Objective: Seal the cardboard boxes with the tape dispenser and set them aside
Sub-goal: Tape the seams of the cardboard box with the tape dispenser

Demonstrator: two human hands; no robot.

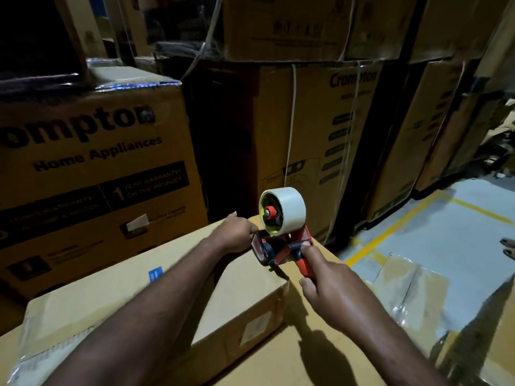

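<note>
At the centre of the frame, the right hand (331, 291) grips the red handle of the tape dispenser (281, 243), which sits at the right top edge of the cardboard box (139, 288). The left hand (237, 232) meets the dispenser's front; I cannot tell whether it is grasping anything. Printed cartons (92, 162) are stacked at upper left.

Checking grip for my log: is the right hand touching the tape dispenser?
Touching. Head view: the right hand curls round the tape dispenser by its orange handle.
</note>
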